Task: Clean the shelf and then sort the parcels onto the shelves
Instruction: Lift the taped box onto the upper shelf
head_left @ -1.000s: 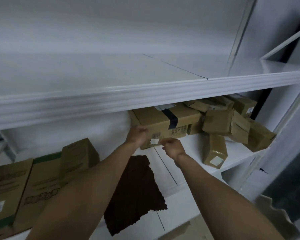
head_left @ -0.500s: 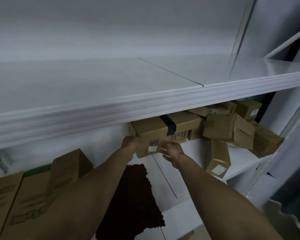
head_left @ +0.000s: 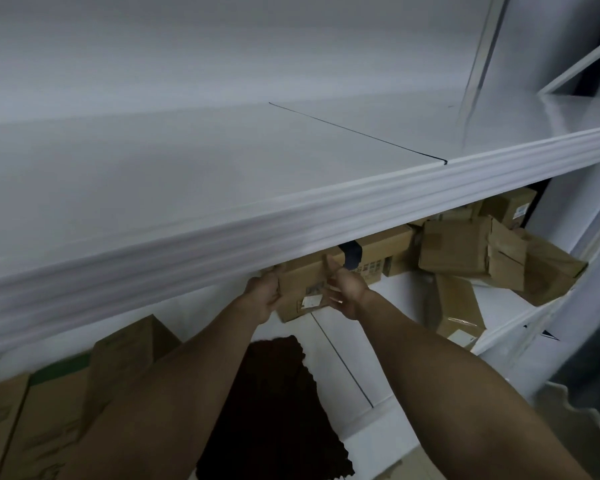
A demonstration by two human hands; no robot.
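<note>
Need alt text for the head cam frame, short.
Both bare hands, left hand and right hand, grip a long cardboard parcel on the lower white shelf, beside a parcel pile. A dark cloth lies below; the upper shelf is bare.

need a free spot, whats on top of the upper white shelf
The visible upper shelf surface is bare. Its far left runs out of frame, so that part cannot be seen.

Both hands (head_left: 302, 299) around long parcel (head_left: 340, 271)
</note>
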